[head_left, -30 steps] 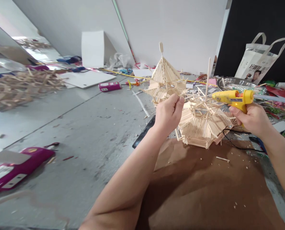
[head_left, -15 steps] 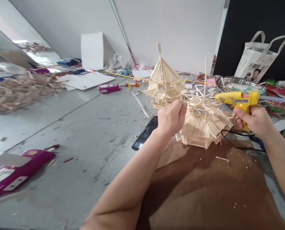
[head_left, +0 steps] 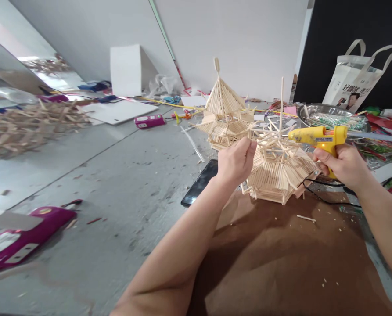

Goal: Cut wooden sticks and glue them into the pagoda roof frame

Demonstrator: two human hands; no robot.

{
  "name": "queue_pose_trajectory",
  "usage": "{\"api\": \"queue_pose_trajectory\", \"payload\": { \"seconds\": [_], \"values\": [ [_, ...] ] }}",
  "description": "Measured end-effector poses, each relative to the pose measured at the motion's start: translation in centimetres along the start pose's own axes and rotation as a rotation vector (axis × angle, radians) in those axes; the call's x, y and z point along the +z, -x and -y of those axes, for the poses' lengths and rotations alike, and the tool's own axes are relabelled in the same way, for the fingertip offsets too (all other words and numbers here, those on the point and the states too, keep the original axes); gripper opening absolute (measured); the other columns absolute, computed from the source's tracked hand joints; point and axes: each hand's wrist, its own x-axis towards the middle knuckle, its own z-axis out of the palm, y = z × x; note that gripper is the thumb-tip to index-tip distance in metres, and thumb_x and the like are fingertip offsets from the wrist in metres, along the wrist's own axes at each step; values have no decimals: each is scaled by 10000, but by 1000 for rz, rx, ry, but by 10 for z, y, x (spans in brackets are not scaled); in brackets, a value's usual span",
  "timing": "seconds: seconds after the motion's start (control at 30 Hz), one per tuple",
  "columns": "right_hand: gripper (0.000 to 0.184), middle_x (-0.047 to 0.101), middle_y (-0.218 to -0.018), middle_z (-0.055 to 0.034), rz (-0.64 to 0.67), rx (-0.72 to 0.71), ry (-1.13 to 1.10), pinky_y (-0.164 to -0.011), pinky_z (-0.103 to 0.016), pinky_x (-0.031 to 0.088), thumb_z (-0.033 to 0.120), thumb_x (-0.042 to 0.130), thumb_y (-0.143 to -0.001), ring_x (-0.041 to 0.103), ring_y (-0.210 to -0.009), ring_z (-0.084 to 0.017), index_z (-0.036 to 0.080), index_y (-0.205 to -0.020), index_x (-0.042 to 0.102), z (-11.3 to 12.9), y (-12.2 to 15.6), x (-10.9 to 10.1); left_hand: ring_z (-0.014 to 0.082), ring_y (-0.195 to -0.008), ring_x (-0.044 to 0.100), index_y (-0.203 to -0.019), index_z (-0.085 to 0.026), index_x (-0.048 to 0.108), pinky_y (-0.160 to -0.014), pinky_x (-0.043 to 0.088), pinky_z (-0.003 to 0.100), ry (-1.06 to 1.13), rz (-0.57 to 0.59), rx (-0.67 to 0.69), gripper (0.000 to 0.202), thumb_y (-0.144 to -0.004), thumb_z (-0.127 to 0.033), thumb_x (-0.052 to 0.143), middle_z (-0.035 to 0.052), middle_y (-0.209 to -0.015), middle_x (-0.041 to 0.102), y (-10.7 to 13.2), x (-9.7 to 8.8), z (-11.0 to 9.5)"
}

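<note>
My right hand [head_left: 345, 164] is closed around the handle of a yellow hot glue gun [head_left: 317, 136], whose nozzle points left at the top of a pagoda-like model [head_left: 275, 175] built of thin wooden sticks. On the model's left side my left hand [head_left: 237, 160] is closed, its back toward me. A thin wooden stick [head_left: 266, 139] seems to run from its fingertips toward the nozzle; the grip itself is hidden. One tall stick [head_left: 282, 103] rises upright from the model. Behind stands a second stick model [head_left: 224, 101] with a pointed roof.
Brown paper [head_left: 291, 263] lies in front of the model. A black phone [head_left: 200, 182] is beside my left forearm. Purple power strips [head_left: 31, 232] lie on the left. A metal bowl [head_left: 334, 107] and a white bag [head_left: 355, 83] stand at the back right. The glue gun's black cord [head_left: 330, 202] trails nearby.
My right hand has moved a little left with the glue gun, bringing the nozzle closer to the model's top. My left hand stays in nearly the same place.
</note>
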Motion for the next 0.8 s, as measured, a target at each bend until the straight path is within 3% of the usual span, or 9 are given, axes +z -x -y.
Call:
{"api": "queue_pose_trajectory", "payload": {
  "seconds": [0.8],
  "values": [
    [321,505,-499,-1,-61,-63,119,-478,-286,387,536,528,-755,540,-559,-173,219,-713,563,3,-3,7,90,-446,310,-583,-209,256,-470,227,228,142,120,-170,344,-873,-390,296,-39,-495,328,-3,-1,0]
  ]
}}
